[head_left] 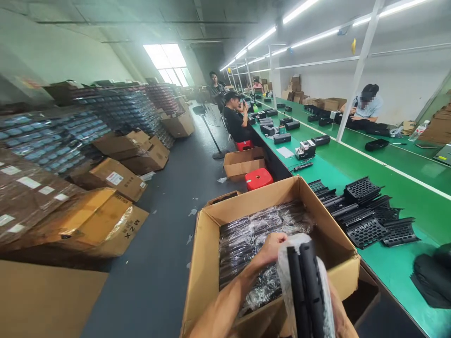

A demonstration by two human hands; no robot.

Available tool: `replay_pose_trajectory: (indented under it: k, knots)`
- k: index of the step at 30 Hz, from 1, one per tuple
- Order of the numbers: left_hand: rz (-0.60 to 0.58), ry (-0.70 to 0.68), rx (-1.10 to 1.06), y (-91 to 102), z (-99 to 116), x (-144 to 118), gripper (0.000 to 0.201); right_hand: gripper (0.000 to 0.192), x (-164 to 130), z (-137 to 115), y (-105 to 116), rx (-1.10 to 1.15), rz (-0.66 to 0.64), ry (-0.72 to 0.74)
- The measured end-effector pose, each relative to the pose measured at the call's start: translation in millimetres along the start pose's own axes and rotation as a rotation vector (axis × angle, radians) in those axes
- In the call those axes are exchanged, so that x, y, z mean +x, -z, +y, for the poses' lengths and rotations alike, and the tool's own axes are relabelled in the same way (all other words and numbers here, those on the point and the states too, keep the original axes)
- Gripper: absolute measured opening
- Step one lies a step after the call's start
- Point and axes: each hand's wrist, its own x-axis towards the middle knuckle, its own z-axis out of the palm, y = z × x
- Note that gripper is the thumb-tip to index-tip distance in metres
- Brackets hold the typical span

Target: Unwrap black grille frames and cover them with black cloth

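In the head view, two long black plastic housings (310,286) sit partly inside a clear plastic bag (286,263), tilted upright over an open carton. My left hand (273,246) is closed, its fingers pinching at the bag's upper left edge. Behind and to the right of the bagged pieces, my right hand (338,307) supports them; its fingers are mostly hidden by the bundle. Below my hands, the cardboard carton (200,253) holds rows of black parts wrapped in clear film (239,239).
Right of the carton, black perforated housings (366,230) lie piled on the green workbench (391,263). A red stool (259,179) and another carton (243,164) stand beyond. Co-workers (236,117) sit along the bench. Cartons (116,178) and stacked goods line the left side of the floor.
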Motion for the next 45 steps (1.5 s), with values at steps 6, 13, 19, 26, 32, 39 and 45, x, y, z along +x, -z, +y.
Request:
replay_pose_trajectory:
  k: [6, 13, 19, 26, 32, 39, 45]
  knots:
    - [0.01, -0.144, 0.097, 45.8, -2.8, -19.6, 0.02, 0.069, 14.6, -45.0, -17.0, -0.207, 0.154, 0.307]
    - [0.141, 0.022, -0.405, 25.1, 9.0, -36.2, 0.065, 0.067, 45.3, -51.4, -45.8, -0.452, 0.087, 0.541]
    - [0.492, 0.011, -0.551, 26.5, 4.4, -47.2, 0.061, 0.063, 50.0, -40.0, -45.5, -0.295, 0.137, 0.526]
    - [0.211, 0.05, -0.506, 56.2, -0.1, -45.7, 0.061, 0.057, 29.9, -53.2, -64.4, -0.033, 0.191, 0.461]
    - [0.235, 0.026, -0.577, 50.6, -8.4, -30.1, 0.068, 0.053, 34.3, -72.9, -67.2, -0.376, 0.292, 0.644]
    - [0.414, 0.028, -0.609, 51.2, -27.4, -19.3, 0.059, 0.066, 52.2, -41.9, -57.7, -0.461, 0.071, 0.385]
    - [0.356, 0.222, -0.685, 64.7, -43.4, -24.1, 0.059, 0.067, 59.3, -24.3, -48.5, -0.489, 0.299, 0.51]
